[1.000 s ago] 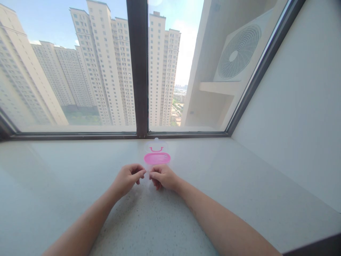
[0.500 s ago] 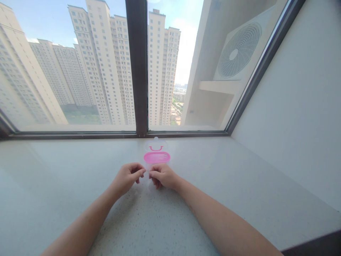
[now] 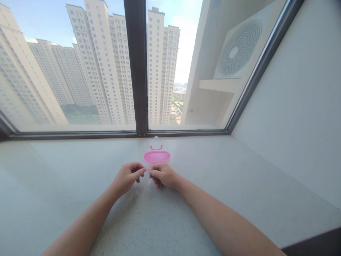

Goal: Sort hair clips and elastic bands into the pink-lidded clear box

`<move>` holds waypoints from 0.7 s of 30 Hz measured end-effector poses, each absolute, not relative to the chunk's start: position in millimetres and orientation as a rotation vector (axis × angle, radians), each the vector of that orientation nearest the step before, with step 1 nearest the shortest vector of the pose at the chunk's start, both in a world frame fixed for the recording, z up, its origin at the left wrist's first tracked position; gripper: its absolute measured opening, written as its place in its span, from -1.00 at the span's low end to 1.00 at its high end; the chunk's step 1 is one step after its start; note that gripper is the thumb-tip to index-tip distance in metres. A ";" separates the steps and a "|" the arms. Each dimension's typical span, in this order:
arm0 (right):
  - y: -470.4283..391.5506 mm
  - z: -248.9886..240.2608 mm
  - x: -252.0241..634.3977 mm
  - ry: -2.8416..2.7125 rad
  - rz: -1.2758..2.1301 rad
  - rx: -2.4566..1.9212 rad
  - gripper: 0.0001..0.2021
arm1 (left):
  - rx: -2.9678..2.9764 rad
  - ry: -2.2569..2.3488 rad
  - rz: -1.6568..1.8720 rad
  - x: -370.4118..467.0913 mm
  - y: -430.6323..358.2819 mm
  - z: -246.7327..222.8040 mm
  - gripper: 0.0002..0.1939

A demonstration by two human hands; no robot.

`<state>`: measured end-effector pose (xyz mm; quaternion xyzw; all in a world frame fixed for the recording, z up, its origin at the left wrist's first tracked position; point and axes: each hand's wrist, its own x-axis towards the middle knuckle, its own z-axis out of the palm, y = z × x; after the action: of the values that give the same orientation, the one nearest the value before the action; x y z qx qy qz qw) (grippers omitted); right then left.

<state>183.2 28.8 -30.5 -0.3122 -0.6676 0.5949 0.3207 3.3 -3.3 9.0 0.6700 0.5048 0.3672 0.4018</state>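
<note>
A small oval box (image 3: pixel 157 156) with a pink rim stands on the pale speckled sill. Its clear lid (image 3: pixel 156 145), with a pink handle, lies tipped back behind it toward the window. In front of the box, my left hand (image 3: pixel 132 174) is closed in a pinch, thumb against the fingertips. My right hand (image 3: pixel 163 175) pinches likewise just to its right and covers part of the box's front. The fingertips of both hands almost meet. Whatever they hold between them is too small to make out.
The stone sill (image 3: pixel 80 163) runs along the window's dark frame (image 3: pixel 140 71). A white wall (image 3: pixel 298 117) closes off the right side. Outside, an air-conditioner unit (image 3: pixel 239 49) and tall buildings (image 3: pixel 98 64) show through the glass.
</note>
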 end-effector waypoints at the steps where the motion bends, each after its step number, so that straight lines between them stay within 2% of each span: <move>1: 28.7 -30.5 183.3 -1.755 1.561 -0.819 -0.88 | 1.693 1.277 0.927 3.6 -3.7 9.6 -0.73; 21: 27.4 -29.9 184.1 -1.761 1.555 -0.833 -0.87 | 1.698 1.271 0.936 2.8 -2.7 7.8 -0.73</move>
<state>184.1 27.4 -29.9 -0.3169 -0.6697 0.5912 0.3188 2.8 -2.7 7.8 0.6714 0.5023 0.3701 0.3999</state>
